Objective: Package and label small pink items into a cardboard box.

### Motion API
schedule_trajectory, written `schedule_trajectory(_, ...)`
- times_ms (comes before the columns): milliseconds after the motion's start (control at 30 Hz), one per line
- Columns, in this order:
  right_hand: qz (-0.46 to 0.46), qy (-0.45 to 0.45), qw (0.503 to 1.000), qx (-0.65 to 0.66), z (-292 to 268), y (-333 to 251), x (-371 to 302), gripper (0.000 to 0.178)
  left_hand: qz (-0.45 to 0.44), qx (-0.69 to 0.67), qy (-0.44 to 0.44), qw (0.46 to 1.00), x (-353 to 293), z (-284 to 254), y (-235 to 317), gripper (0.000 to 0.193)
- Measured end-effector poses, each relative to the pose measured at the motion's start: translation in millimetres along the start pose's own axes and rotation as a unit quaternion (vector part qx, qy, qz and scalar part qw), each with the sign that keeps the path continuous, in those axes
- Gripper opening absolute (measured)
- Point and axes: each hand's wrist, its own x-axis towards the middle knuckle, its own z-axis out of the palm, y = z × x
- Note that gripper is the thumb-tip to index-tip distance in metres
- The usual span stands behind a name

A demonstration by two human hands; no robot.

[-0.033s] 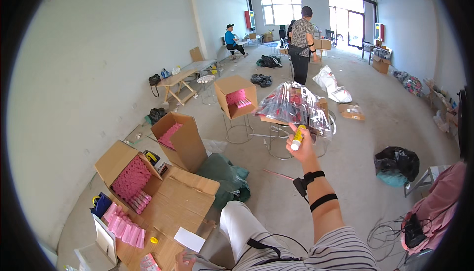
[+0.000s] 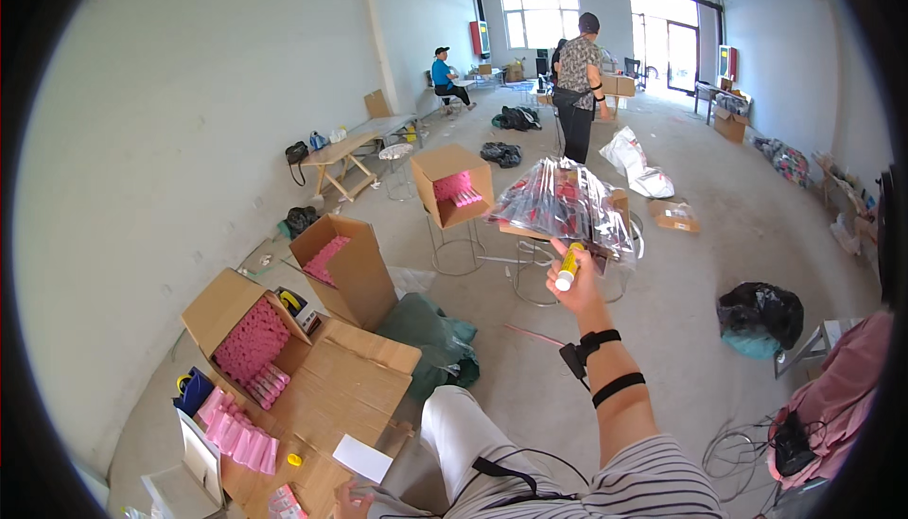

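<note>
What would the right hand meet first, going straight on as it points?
Likely the pile of clear plastic packaging ahead of the right hand, though this one view leaves the gap unclear.

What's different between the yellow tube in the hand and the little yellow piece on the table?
The yellow tube is long; the little yellow piece is short and roundish.
The yellow tube has a white end; the little yellow piece looks yellow all over.
The right hand holds the yellow tube; the little yellow piece lies loose.
Both share yellow.
</note>
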Motion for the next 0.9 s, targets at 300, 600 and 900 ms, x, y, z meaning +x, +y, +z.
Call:
schedule_trajectory(300,0.068,0.077,0.994,0.028,-28.4,57.3,-12.5,0.054,0.037,0.104,0.057,0.992,-6.8,6.1,31.5,0.052)
schedule_trajectory(600,0.154,0.124,0.980,0.005,-20.7,132.9,-33.4,0.046,-0.016,0.090,0.042,0.995,-6.6,8.1,50.8,0.059)
schedule_trajectory(900,0.283,0.108,0.952,-0.042,25.0,221.3,-45.8,0.041,-0.065,0.057,0.064,0.994,-21.2,9.1,60.5,0.062)
